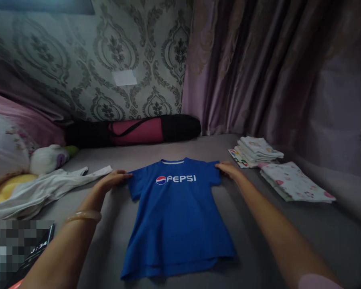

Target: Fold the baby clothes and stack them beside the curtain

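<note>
A blue T-shirt (180, 216) with a PEPSI print lies spread out on the grey bed sheet, its collar away from me and its hem toward me. My left hand (116, 178) pinches the end of the sleeve on the left. On the other side, my right hand (229, 169) grips the tip of the right sleeve between thumb and fingers. Both arms reach forward along the shirt's sides, and a pale bangle (83, 216) circles my left wrist. Soft creases run down the shirt's lower part.
Folded white cloths (257, 148) are stacked at the right, beside a folded patterned cloth (297, 182). A white garment (52, 186) and a plush toy (46, 159) lie left. A long black and pink bag (144, 131) rests against the wall. A dark device (33, 255) sits lower left.
</note>
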{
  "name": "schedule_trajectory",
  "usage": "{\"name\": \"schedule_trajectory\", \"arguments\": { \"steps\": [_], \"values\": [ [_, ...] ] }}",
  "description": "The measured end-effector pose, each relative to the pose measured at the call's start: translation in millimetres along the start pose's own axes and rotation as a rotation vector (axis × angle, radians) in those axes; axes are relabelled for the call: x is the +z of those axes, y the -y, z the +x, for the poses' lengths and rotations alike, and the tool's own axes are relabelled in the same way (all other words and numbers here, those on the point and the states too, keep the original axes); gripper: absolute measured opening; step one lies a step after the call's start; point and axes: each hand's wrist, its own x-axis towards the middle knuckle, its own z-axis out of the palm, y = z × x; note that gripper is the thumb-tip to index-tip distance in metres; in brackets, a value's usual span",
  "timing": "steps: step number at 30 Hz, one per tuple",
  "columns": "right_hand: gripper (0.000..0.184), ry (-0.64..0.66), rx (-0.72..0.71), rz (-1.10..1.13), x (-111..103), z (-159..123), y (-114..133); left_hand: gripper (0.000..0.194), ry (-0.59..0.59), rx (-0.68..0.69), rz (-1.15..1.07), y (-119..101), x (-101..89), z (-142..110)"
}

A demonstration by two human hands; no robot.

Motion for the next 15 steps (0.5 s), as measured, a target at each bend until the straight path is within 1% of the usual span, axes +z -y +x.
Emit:
{"name": "schedule_trajectory", "arguments": {
  "steps": [2, 3, 4, 6, 8, 10, 12, 15],
  "values": [
    [0.017, -0.070, -0.054, -0.037, 7, -3, 3, 0.040, 0.011, -0.009, -0.121, 0, 3.1, -4],
    [0.020, -0.109, -0.073, -0.059, 11, -5, 5, 0.038, -0.001, -0.026, -0.169, -1, 6.3, -6],
    [0.023, -0.147, -0.090, -0.083, 15, -6, 8, 0.034, -0.048, -0.042, -0.183, -4, 10.4, -7],
    [0.031, -0.215, -0.114, -0.128, 22, -11, 13, 0.028, -0.189, -0.070, -0.099, -11, 20.8, -9],
    [0.037, -0.258, -0.131, -0.166, 28, -17, 18, 0.027, -0.340, -0.058, 0.073, -17, 32.7, -11],
    [0.040, -0.272, -0.144, -0.196, 33, -25, 21, 0.031, -0.426, -0.031, 0.224, -19, 43.5, -13],
    [0.042, -0.270, -0.184, -0.289, 35, -33, 20, 0.038, -0.420, -0.018, 0.321, -18, 50.8, -15],
    [0.042, -0.285, -0.249, -0.515, 36, -42, 16, 0.040, -0.331, 0.023, 0.476, -11, 54.0, -18]
  ]
}}
